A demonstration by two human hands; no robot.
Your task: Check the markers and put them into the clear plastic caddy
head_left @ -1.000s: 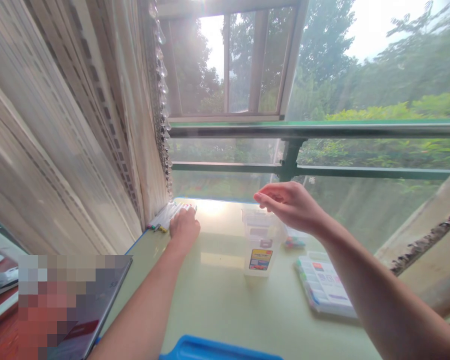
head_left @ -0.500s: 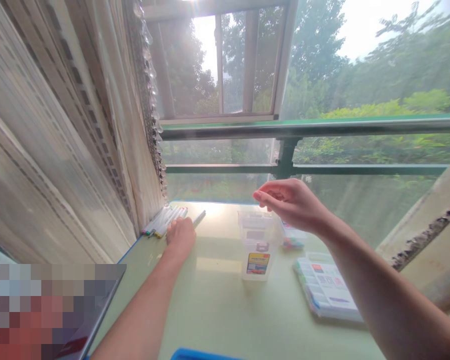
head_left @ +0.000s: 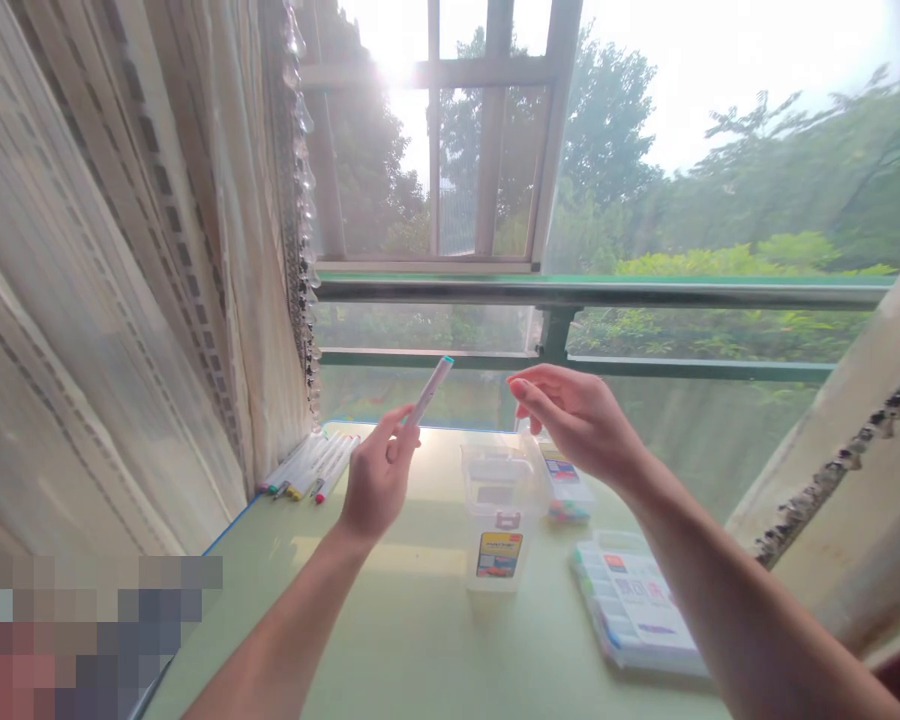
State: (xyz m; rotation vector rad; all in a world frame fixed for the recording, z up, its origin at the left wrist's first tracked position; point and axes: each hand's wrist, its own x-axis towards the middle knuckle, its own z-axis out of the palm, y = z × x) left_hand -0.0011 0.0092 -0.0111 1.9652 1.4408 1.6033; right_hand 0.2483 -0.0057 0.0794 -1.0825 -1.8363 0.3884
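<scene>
Looking over a pale green table (head_left: 390, 640), with a striped curtain (head_left: 135, 250) hanging at left, loose markers (head_left: 311, 468) lying beside it, and a window (head_left: 487, 170) and dark green railing (head_left: 660, 295) facing trees outside; at right, seeing another curtain (head_left: 847, 450) slanting down. Facing a yellow, red and blue label (head_left: 499, 555) on the upright clear container (head_left: 495, 500), showing print too blurred for reading; behind and right, seeing a similar label on a smaller box (head_left: 565, 485); then, on a flat case (head_left: 637, 610), facing large characters and an orange-red logo, partly hidden by the right forearm. Pinching a teal-ended marker (head_left: 431, 390) in the left hand (head_left: 379, 480), closing fingers around its lower part, holding it tilted above the table between the loose markers and container. Curling the right hand (head_left: 574, 410) loosely above the container and box, keeping thumb near forefinger, with any grip being impossible to tell.
</scene>
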